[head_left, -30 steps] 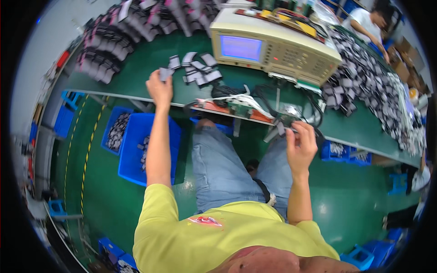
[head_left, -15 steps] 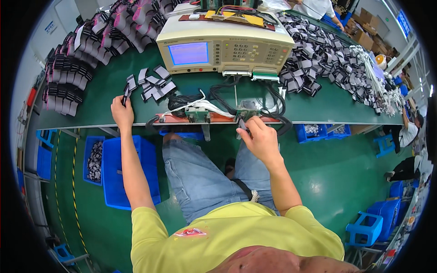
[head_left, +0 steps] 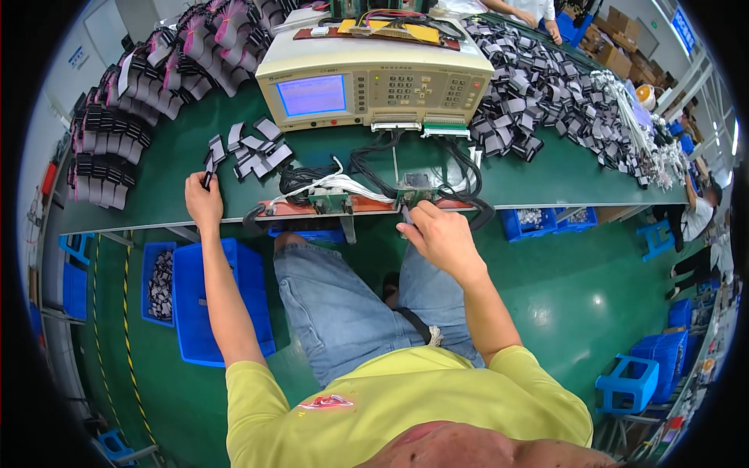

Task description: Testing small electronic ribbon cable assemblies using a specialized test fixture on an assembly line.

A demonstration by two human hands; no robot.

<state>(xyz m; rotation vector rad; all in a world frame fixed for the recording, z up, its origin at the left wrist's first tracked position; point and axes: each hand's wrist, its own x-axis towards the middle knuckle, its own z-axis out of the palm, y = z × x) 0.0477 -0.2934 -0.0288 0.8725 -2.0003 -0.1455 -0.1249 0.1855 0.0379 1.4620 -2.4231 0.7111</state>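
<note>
At the table's front edge on the left, my left hand (head_left: 204, 204) pinches the black connector end of a short grey ribbon cable (head_left: 210, 167). Just beyond it lies a small loose heap of the same cables (head_left: 257, 152). My right hand (head_left: 443, 235) has its fingers closed at the right green connector board (head_left: 415, 192), on the front edge of the table. A bit of grey ribbon cable (head_left: 406, 214) shows between thumb and fingers; the fingers hide where it meets the board. Left of it stands a second green board (head_left: 331, 203), with black and white wires behind both.
A beige tester (head_left: 374, 86) with a lit screen stands at the back. Bundled ribbon cables (head_left: 105, 148) are stacked at left; a big cable heap (head_left: 530, 101) lies at right. Blue bins (head_left: 195, 312) stand below the table's left end. Another person's hands (head_left: 538, 25) show at the far side.
The view has shifted slightly. My left hand keeps its cable and has drawn back a little toward the table edge. My right hand stays at the right board, fingers still closed.
</note>
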